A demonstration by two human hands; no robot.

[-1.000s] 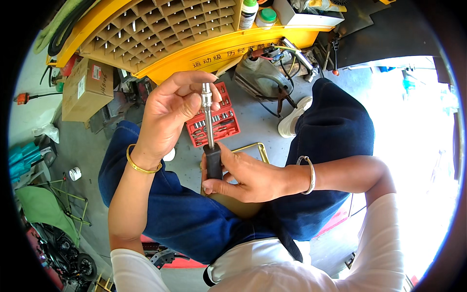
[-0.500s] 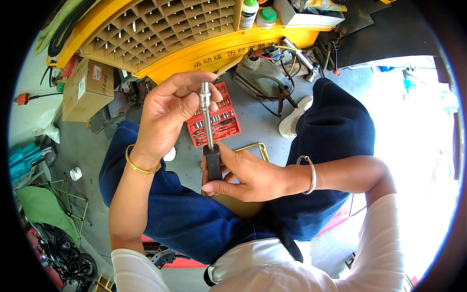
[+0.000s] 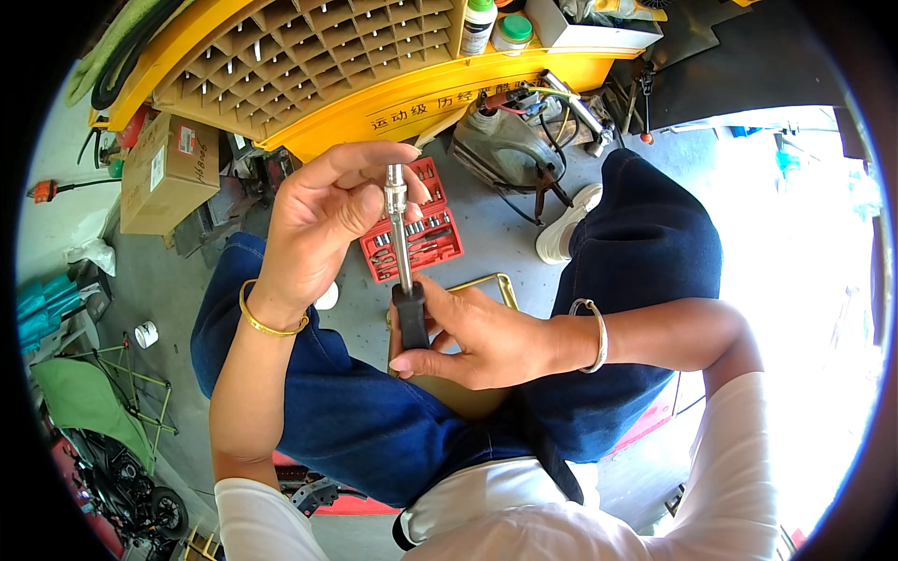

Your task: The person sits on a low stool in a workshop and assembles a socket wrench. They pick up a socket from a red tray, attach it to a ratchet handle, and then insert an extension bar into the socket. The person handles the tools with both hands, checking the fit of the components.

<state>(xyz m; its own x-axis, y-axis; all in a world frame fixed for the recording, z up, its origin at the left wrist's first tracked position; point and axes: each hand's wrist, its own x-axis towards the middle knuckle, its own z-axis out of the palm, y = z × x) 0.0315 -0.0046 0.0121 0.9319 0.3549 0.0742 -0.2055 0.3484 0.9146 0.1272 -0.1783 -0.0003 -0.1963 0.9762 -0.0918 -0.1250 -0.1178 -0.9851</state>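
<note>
I hold a socket driver upright in front of me: a silver shaft (image 3: 401, 245) rising from a black handle (image 3: 412, 318). My right hand (image 3: 472, 337) is wrapped around the black handle. My left hand (image 3: 323, 220) pinches the silver socket at the shaft's top end between thumb and fingers. Behind the tool, on the grey floor, lies an open red socket set case (image 3: 418, 241) with several silver sockets in it. I sit with knees apart in dark blue trousers (image 3: 645, 252).
A yellow compartmented rack (image 3: 281, 65) with bottles on top stands ahead. A cardboard box (image 3: 164, 173) lies at the left, a grey fuel tank (image 3: 505, 145) with hoses near the rack, a white shoe (image 3: 561, 234) beside it, and a folded green frame (image 3: 89, 397) at lower left.
My left fingers have shifted slightly around the socket at the top of the shaft. The tool and my right hand stay almost in place.
</note>
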